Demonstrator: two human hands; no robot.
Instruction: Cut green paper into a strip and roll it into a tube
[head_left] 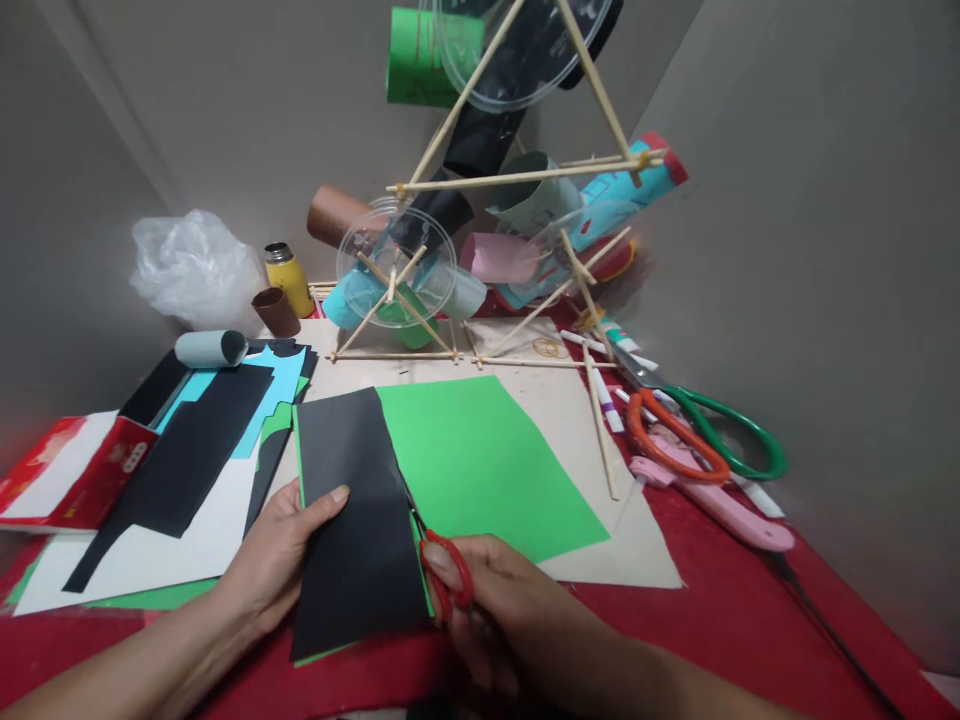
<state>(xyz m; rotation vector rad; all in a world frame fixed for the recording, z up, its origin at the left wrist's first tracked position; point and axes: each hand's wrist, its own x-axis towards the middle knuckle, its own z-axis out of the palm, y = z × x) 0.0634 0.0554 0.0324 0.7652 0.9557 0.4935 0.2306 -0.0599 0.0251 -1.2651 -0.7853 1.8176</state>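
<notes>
My left hand (281,560) grips the left edge of a black paper sheet (356,520), thumb on top, with a green sheet (487,460) lying under and beside it. My right hand (495,600) is closed around red-handled scissors (446,565), whose blades run along the black sheet's right edge. Both sheets rest on a beige board (645,550) over a red cloth (720,620).
A stick-and-cup model (495,190) with clear plastic lids stands at the back. Orange and green scissors (701,435), a pink tool (720,505) and markers lie to the right. Black, blue and white papers (202,450), a red packet (67,470), a yellow bottle (287,278) and a plastic bag (191,265) sit left.
</notes>
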